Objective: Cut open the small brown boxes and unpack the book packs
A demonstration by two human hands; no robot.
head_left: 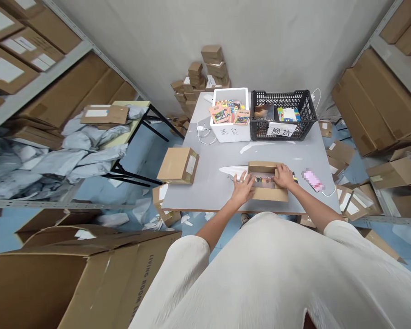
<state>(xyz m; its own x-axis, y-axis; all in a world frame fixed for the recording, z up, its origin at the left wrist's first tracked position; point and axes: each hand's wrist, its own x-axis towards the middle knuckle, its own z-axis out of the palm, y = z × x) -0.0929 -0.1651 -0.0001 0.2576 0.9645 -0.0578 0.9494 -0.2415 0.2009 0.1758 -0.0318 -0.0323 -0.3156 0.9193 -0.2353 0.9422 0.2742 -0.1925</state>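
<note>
An open cardboard box lies near the front edge of the grey table, with small colourful items inside, too small to make out. At its left end, my left hand rests with fingers spread, touching the box and wearing a ring. My right hand is at the right end, its fingers curled over the wall and partly inside; what it grips is hard to tell. A white sheet or bag lies just left of the box.
Behind stand a white foam box of booklets and a black crate. A closed carton sits at the table's left edge. A phone with a cable lies right. Shelves of cartons flank both sides; a large open carton stands lower left.
</note>
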